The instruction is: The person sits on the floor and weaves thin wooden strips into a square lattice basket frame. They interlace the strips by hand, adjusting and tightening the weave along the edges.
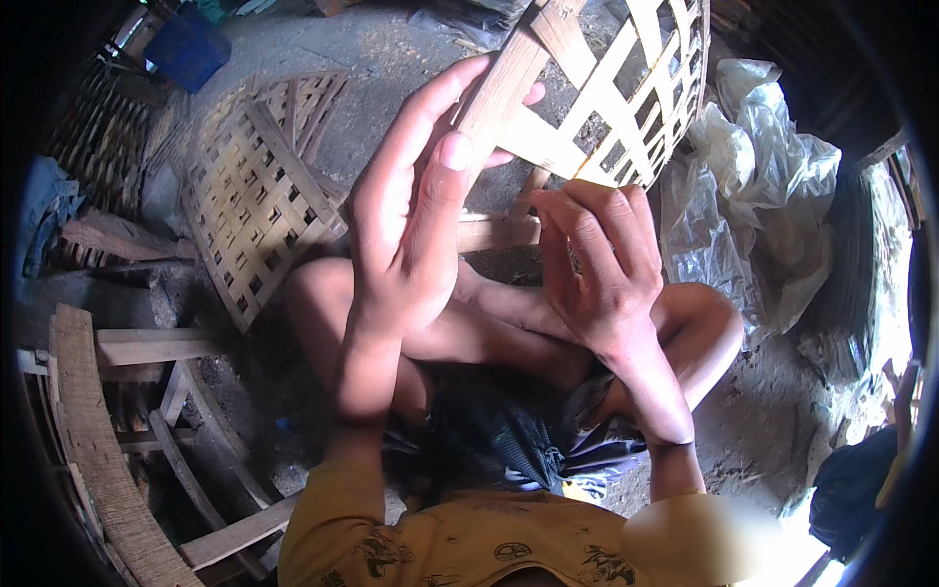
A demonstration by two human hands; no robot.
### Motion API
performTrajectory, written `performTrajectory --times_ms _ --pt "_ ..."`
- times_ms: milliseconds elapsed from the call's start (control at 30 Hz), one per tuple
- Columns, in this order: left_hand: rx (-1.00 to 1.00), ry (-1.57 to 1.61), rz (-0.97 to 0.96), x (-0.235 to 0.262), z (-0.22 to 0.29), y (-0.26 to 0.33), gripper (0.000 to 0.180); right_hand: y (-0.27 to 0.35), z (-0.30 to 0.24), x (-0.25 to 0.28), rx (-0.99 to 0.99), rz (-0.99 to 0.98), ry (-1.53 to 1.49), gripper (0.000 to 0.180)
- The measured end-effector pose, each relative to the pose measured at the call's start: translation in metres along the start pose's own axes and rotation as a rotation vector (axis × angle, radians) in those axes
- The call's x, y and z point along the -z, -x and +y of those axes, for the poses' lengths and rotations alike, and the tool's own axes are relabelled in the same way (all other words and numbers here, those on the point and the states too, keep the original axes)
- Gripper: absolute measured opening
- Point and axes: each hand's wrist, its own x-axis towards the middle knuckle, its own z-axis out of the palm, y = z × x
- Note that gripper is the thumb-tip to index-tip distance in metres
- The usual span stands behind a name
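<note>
An open-weave bamboo panel of pale flat strips is raised in front of me, with a wooden slat along its left edge. My left hand grips this slat, thumb on the near face and fingers wrapped behind it. At the panel's lower edge, my right hand has its fingers curled into a pinch against the strips. Whatever lies between those fingertips is hidden. The panel's top runs out of view.
Woven bamboo panels lie on the floor at the left. A curved wooden frame stands at the lower left. Crumpled clear plastic sheeting is heaped at the right. Behind, at the upper left, is a blue container. My crossed legs are below my hands.
</note>
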Motion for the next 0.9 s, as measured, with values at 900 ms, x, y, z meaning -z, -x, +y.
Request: performTrajectory --times_ms 900 --pt "-0.031 -0.014 -0.060 0.000 0.000 -0.003 0.050 -0.019 -0.006 0.013 -0.087 -0.208 -0.065 0.031"
